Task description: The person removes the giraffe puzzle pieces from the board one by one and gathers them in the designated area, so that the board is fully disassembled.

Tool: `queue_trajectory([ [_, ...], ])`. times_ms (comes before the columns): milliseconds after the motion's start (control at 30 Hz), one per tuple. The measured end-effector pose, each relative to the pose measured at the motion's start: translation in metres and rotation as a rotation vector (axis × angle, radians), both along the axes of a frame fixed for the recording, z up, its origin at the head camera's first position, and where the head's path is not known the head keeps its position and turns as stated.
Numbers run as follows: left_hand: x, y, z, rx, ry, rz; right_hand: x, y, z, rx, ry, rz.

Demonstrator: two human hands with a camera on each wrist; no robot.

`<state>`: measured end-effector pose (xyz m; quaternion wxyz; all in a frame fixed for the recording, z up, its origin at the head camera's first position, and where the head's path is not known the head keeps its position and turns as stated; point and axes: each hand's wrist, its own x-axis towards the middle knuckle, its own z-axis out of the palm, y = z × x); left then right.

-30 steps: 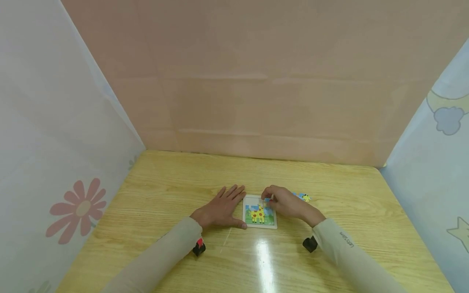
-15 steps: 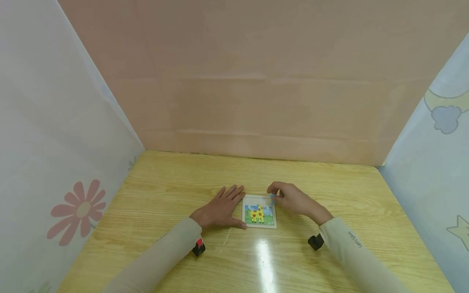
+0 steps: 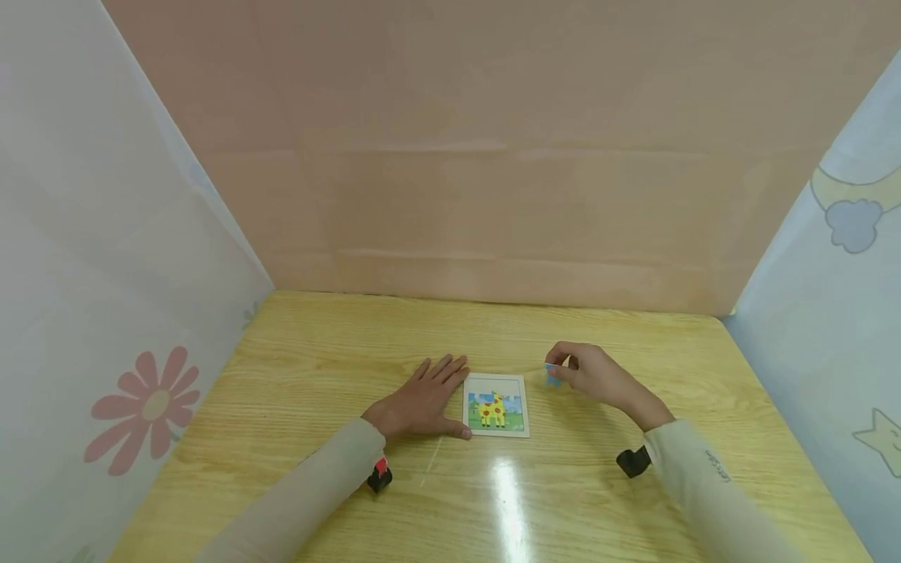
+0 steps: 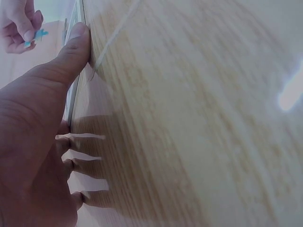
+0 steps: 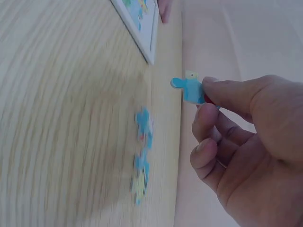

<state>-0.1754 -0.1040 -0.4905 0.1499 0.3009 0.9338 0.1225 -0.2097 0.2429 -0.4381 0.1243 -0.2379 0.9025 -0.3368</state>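
A giraffe jigsaw puzzle [image 3: 496,410] lies in a white square frame on the table; its lower part is filled with pieces and its upper strip is bare. My left hand [image 3: 425,399] lies flat with fingers spread, its thumb and fingertips at the frame's left edge. Right of the frame, my right hand [image 3: 594,375] pinches a blue puzzle piece [image 5: 191,90] between thumb and index finger, held above the table. Two loose puzzle pieces [image 5: 143,127] lie on the table below that hand in the right wrist view; the hand hides them in the head view.
The wooden table [image 3: 338,336] has a brown paper-like wall [image 3: 450,195] behind it. Pale printed sheets [image 3: 63,234] stand at the left and right. Black wrist devices [image 3: 633,461] sit at both cuffs.
My right hand has moved right, away from the puzzle frame, carrying the blue puzzle piece with it. The left hand stays at the frame's left edge.
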Motion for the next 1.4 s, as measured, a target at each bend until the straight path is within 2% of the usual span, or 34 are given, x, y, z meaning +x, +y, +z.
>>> queue_trajectory([
  [233, 0.0, 0.0, 0.003, 0.01, -0.008, 0.002, 0.002, 0.026, 0.005, 0.025, 0.01, -0.058],
  [567, -0.001, 0.001, 0.005, 0.013, -0.003, -0.001, -0.002, 0.057, 0.001, 0.037, -0.012, -0.108],
  [1167, -0.001, 0.0, 0.003, 0.008, -0.01, 0.007, -0.01, 0.091, -0.011, 0.018, -0.079, -0.099],
  [1400, 0.0, 0.0, 0.001, 0.004, -0.007, 0.002, -0.013, 0.094, -0.022, 0.074, -0.001, -0.116],
])
